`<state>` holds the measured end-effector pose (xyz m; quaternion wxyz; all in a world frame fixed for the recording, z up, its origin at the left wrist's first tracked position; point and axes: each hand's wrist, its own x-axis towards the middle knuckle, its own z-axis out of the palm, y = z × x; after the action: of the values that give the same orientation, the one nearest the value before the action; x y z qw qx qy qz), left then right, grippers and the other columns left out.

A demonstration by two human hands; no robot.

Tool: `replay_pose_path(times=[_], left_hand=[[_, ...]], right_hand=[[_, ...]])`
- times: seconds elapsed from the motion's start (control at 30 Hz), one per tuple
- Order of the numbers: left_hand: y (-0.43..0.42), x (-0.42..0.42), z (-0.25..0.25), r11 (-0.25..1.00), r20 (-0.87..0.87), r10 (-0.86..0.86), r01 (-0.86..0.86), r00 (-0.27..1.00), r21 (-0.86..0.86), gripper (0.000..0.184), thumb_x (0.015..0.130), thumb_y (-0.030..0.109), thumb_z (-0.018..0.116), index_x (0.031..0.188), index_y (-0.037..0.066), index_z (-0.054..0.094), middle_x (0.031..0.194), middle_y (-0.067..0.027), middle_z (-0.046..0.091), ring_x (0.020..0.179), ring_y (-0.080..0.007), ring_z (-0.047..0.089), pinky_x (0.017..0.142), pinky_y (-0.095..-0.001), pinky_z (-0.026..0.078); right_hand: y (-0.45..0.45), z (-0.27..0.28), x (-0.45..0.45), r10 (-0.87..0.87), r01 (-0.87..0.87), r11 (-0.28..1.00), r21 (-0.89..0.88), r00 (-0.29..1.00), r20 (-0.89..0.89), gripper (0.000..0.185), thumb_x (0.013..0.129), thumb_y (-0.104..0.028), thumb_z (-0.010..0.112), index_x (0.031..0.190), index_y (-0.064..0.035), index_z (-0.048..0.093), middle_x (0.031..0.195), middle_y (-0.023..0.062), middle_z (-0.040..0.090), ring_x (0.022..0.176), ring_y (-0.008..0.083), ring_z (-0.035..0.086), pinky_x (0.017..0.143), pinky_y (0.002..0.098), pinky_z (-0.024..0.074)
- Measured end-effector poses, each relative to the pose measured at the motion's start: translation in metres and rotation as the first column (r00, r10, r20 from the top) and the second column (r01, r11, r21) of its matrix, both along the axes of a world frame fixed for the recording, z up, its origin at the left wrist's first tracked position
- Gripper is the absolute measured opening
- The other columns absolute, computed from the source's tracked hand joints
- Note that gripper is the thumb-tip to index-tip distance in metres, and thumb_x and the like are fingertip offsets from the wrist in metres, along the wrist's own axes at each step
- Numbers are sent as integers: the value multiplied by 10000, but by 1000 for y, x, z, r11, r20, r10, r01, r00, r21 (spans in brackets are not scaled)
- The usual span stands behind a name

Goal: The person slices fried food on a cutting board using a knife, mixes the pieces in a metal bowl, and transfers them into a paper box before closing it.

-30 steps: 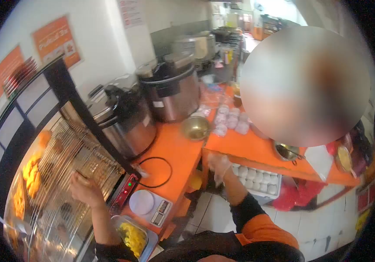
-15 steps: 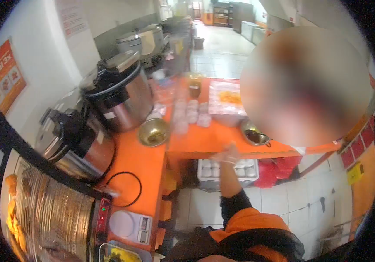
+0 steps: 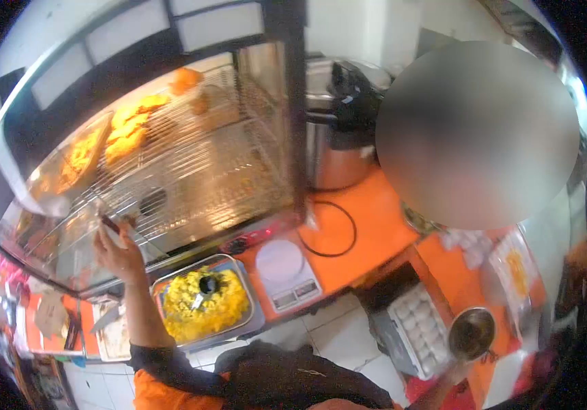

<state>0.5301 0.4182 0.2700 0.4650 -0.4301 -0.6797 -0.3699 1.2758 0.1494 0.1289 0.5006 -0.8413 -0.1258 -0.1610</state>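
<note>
My left hand (image 3: 121,256) reaches up at the front of a glass-fronted display case (image 3: 283,147). Its thumb and fingers are around a small dark handle (image 3: 110,224); what the handle belongs to is unclear. Golden fried pieces (image 3: 128,133) lie on the wire rack inside the case. My right hand (image 3: 452,378) is low on the right, blurred, close to the rim of a metal bowl (image 3: 471,333). Whether it grips the bowl does not show. Beside the bowl is a grey crate (image 3: 394,331) of white rounded bundles (image 3: 422,328).
Below the case, a tray (image 3: 244,273) holds yellow crumbly food (image 3: 204,307) with a dark-handled utensil. A white kitchen scale (image 3: 281,263) stands beside it on the orange counter (image 3: 382,219). A large cooker (image 3: 341,130) is behind. A knife (image 3: 105,319) lies at left.
My view has swung left to the display case. My left hand has come into view there. My right hand has moved from above the crate to near the metal bowl.
</note>
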Motion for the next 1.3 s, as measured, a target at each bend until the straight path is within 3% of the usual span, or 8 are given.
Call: replay_pose_path(times=[0.23,0.3,0.63,0.8,1.0,1.1,1.17,1.3], left_hand=[[-12,-3,3,995,80,-83,78,993,54,511,794,265,585,1259,80,478,1121,-199,496,1021,-373,483,860,-463,374],[-29,-2,13,990,122,-134,129,983,54,527,767,219,606,1259,80,478,1127,-198,480,1023,-368,476,865,-458,371],[-216,-145,-32,997,99,15,-22,995,73,429,793,118,605,1190,0,491,1172,-195,427,1116,-343,414,930,-457,358],[-283,-203,-69,992,160,125,-119,979,-47,421,779,29,584,1182,-6,469,1217,-200,389,1145,-358,395,949,-470,342],[-310,-235,-91,993,229,-36,61,973,-103,381,793,39,586,1164,9,506,1208,-178,421,1167,-334,382,969,-472,317],[-325,-265,-105,995,283,-84,97,955,-32,376,793,31,581,1160,7,509,1199,-187,427,1163,-339,388,968,-465,322],[-337,-270,-91,991,262,57,-21,963,-135,351,787,22,576,1132,-5,519,1194,-209,420,1139,-352,406,954,-464,336],[-350,-280,-99,994,231,16,10,973,-109,280,774,3,580,1052,-13,552,1128,-216,454,1080,-355,449,906,-421,383]], right_hand=[[102,12,-214,880,-869,459,-183,473,-37,199,644,-109,643,841,-84,629,826,82,617,787,224,587,674,357,479],[161,19,-271,841,-620,375,689,-84,-535,271,588,-141,689,858,-123,673,823,108,636,803,254,605,677,363,484],[286,85,-390,777,-783,148,-604,470,-419,553,705,-340,648,1080,52,539,1010,191,589,960,299,572,762,402,453],[320,193,-494,735,-826,513,-234,282,616,342,710,-342,666,791,-21,578,744,176,585,741,368,569,677,448,449],[433,284,-637,871,-838,462,-291,367,326,438,735,-452,641,750,-16,605,729,141,595,677,211,553,648,348,430],[385,320,-658,997,-940,-76,-331,-73,-20,353,741,-372,645,862,-41,617,814,139,609,751,220,576,681,344,447],[401,305,-642,956,-968,-118,223,-172,-239,446,727,-243,648,1107,-58,506,1028,121,566,942,213,541,792,325,445],[327,297,-614,986,-933,-83,351,-27,162,469,775,-133,668,1192,-12,489,1048,110,582,918,180,573,823,308,470]])
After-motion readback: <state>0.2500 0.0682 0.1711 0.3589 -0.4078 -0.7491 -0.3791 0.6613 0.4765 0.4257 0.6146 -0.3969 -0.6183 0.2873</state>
